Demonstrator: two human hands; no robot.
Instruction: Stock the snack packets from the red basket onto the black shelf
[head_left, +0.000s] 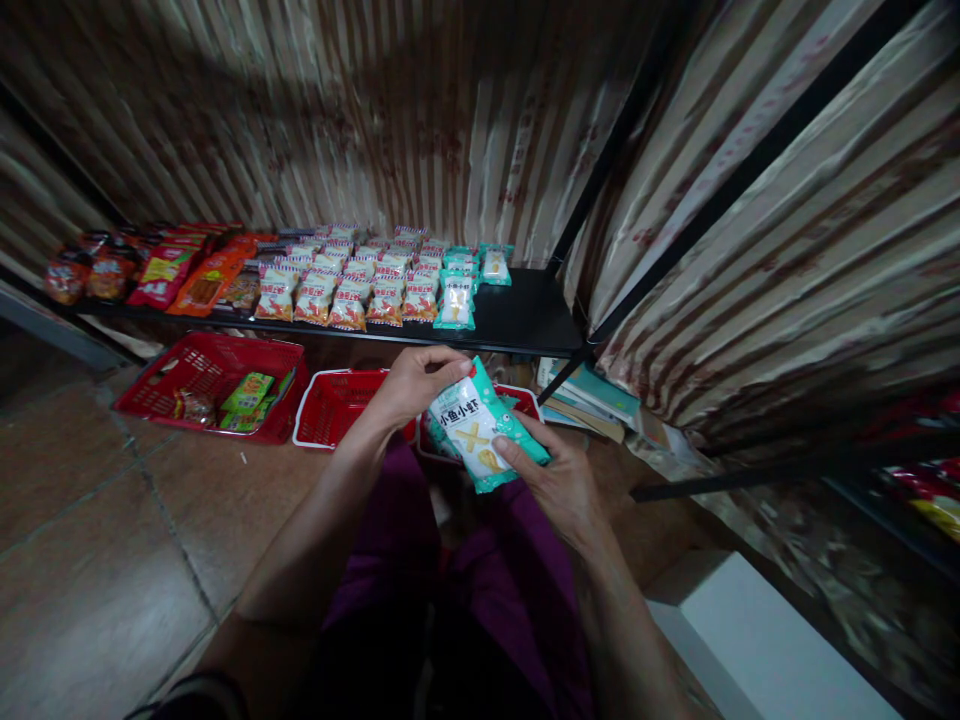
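A teal and white snack bag (474, 430) is held in front of me, tilted, its printed front facing up. My left hand (420, 385) pinches the bag's upper left corner between thumb and fingers. Around the lower right side, my right hand (551, 465) grips the same bag, thumb across its front. Beyond my hands, matching teal bags (456, 300) stand at the right end of a black shelf (517, 315). Rows of white and orange snack bags (349, 303) fill the shelf beside them. Below the held bag, a red basket (521, 400) is partly hidden.
Another red basket (330, 405) sits left of my hands, and a larger red basket (202, 350) with green packs (247, 393) stands further left. Books (600, 385) are stacked under the shelf's right end. A white box (765, 630) lies at lower right. Black shelf posts (611, 165) rise at right.
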